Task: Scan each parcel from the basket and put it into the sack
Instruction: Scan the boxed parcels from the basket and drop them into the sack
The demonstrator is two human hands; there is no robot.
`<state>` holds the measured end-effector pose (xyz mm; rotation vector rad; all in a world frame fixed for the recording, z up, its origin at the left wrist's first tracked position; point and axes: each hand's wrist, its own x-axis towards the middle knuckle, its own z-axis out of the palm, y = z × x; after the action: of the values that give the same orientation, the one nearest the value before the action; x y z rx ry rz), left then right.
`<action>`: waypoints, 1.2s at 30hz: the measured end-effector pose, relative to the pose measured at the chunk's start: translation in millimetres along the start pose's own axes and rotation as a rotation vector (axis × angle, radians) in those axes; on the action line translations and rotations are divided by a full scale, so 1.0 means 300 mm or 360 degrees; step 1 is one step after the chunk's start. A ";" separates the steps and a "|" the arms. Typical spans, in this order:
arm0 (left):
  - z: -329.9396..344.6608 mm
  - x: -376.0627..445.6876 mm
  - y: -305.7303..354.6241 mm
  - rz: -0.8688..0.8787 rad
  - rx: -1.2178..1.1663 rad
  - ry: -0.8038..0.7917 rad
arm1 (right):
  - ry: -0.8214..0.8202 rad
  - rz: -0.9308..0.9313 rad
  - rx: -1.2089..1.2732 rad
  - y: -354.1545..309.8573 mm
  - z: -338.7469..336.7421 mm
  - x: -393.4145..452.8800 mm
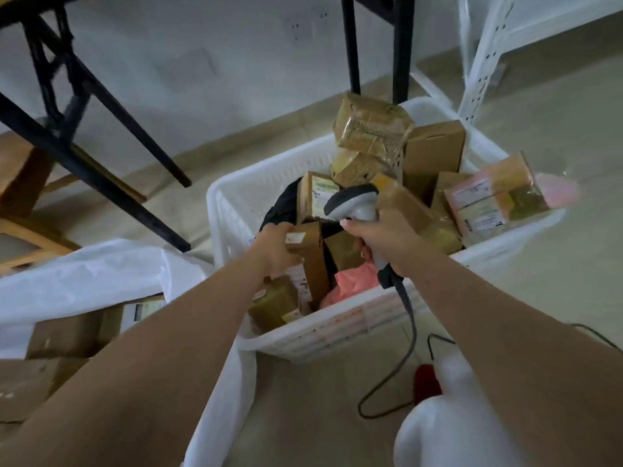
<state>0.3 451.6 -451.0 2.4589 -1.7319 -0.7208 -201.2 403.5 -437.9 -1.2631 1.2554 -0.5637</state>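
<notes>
A white plastic basket (337, 328) on the floor holds several brown cardboard parcels, a pink bag (350, 281) and a black bag (286, 200). My left hand (274, 247) grips a small brown box (310, 254) standing on end inside the basket near its front left. My right hand (387, 237) holds a grey handheld scanner (354, 203) over the basket, its head pointing left towards the parcels. The scanner's cable (408, 338) runs down over the basket's front wall. The white sack (101, 274) lies open at the left with several brown boxes inside.
Black table legs (91, 129) stand at the back left and back centre (401, 45). A white metal shelf frame (482, 62) rises at the right. A red object (426, 382) and a white shape (448, 416) sit on the floor near the cable. A wooden piece (27, 183) is at far left.
</notes>
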 end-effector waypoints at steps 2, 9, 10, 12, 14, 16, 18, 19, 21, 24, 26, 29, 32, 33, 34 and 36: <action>0.019 0.092 -0.037 -0.0019 0.0284 -0.0111 | 0.0031 -0.0063 -0.0095 0.036 0.040 0.030; 0.063 0.310 -0.124 -0.0066 0.0608 -0.0556 | 0.0003 -0.0126 -0.0281 0.110 0.148 0.145; 0.064 0.336 -0.134 -0.0095 0.0585 -0.0629 | -0.0001 -0.0139 -0.0291 0.117 0.156 0.156; 0.069 0.371 -0.143 -0.0155 0.0547 -0.0793 | 0.0022 -0.0161 -0.0320 0.132 0.157 0.172; 0.073 0.374 -0.134 -0.0123 0.0624 -0.0850 | 0.0057 -0.0163 -0.0336 0.146 0.149 0.186; 0.070 0.346 -0.128 -0.0061 0.0706 -0.0766 | 0.0079 -0.0146 -0.0395 0.150 0.138 0.189; 0.033 0.300 -0.140 -0.0042 0.0651 -0.0591 | 0.0114 -0.0161 -0.0438 0.137 0.134 0.180; 0.002 0.278 -0.150 -0.0059 0.0555 -0.0513 | 0.0142 -0.0180 -0.0454 0.126 0.131 0.171; -0.082 0.220 -0.159 -0.0110 0.0278 -0.0369 | 0.0227 -0.0189 -0.0403 0.104 0.120 0.146; -0.232 0.097 -0.166 -0.0300 -0.0343 -0.0167 | 0.0366 -0.0210 -0.0261 0.057 0.093 0.082; -0.317 -0.017 -0.171 -0.0453 -0.0770 -0.0066 | 0.0470 -0.0140 -0.0067 0.019 0.079 0.023; -0.419 -0.219 -0.176 -0.0506 -0.1093 0.0050 | 0.0598 -0.0067 0.0290 -0.045 0.074 -0.093; -0.488 -0.435 -0.189 -0.0513 -0.1275 0.0141 | 0.0544 -0.0066 0.0592 -0.125 0.098 -0.241; -0.503 -0.506 -0.191 -0.0517 -0.1351 0.0176 | 0.0476 -0.0062 0.0678 -0.156 0.114 -0.295; -0.512 -0.575 -0.190 -0.0527 -0.1437 0.0209 | 0.0416 -0.0073 0.0713 -0.188 0.131 -0.347; -0.520 -0.701 -0.182 -0.0538 -0.1588 0.0275 | 0.0298 -0.0127 0.0711 -0.252 0.177 -0.449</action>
<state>54.6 626.9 -256.3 1.9712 -0.6076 -1.0216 -170.6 519.9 -327.4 -0.9015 1.1514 -0.9788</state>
